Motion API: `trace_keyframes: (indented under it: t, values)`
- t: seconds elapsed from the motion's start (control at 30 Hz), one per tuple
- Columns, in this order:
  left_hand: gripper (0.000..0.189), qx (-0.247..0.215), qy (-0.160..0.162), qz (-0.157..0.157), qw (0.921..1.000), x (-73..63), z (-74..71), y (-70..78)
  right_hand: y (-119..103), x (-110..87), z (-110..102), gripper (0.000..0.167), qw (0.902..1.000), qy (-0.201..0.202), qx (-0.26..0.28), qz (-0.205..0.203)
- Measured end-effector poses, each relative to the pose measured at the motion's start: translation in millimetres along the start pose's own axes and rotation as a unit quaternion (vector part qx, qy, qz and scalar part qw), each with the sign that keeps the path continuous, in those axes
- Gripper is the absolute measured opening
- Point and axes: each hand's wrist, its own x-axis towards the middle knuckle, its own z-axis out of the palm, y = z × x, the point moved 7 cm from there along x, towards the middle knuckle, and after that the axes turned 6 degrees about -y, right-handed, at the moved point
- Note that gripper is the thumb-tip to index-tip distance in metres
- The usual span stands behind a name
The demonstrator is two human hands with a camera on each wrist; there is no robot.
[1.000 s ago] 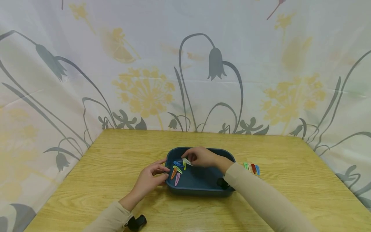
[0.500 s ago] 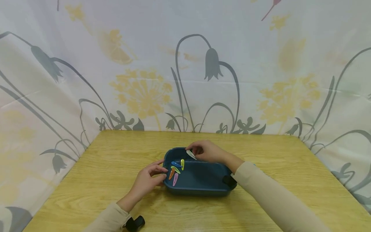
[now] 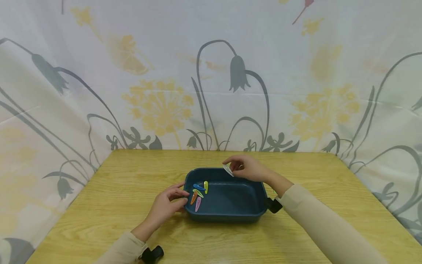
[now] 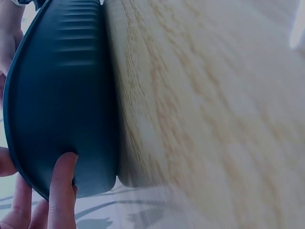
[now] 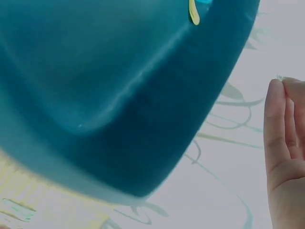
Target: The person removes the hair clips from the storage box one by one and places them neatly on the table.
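In the head view, a white snap hair clip (image 3: 227,170) is pinched between the thumb and fingertips of my right hand (image 3: 249,169), raised over the far rim of a dark blue plastic basin (image 3: 227,219). My left hand (image 3: 165,204) grips the basin's left end; in the left wrist view a finger (image 4: 62,186) lies against the outer wall. Inside the basin, toward its left end, lie a blue clip (image 3: 198,187), a yellow clip (image 3: 206,187), a yellow-green clip (image 3: 199,193), an orange clip (image 3: 193,198) and a pink clip (image 3: 198,204).
The basin stands on a wood-grain table (image 3: 138,168) before a flower-patterned cloth (image 3: 211,73). Past the basin's right side, a bit of green clip (image 3: 274,191) shows by the right forearm, which hides the area behind it.
My right hand has lifted the white clip away from the other clips and moved it right, toward the far rim. The left hand has stayed on the basin's end.
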Motion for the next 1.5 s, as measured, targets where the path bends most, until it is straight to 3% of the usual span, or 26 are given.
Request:
trace_keyframes:
  t: [0.23,0.57,0.87,1.5]
  values:
    - [0.015,0.001,0.001,-0.002,1.0,-0.4,-0.4,0.1,16,-20.5,-11,0.035,0.9995,0.026,0.01,0.012]
    - [0.014,-0.005,0.009,-0.005,0.9999,0.0,-1.1,0.7,42,-51.9,-20,0.035,0.9962,0.054,0.031,0.061]
    - [0.013,0.003,0.012,-0.006,0.9999,-0.2,-1.6,0.5,56,-74.7,-26,0.035,0.9939,0.081,0.024,0.071]
    - [0.015,0.011,0.002,-0.005,0.9999,0.9,-0.6,0.6,85,-117.0,-33,0.037,0.9832,0.114,0.057,0.131]
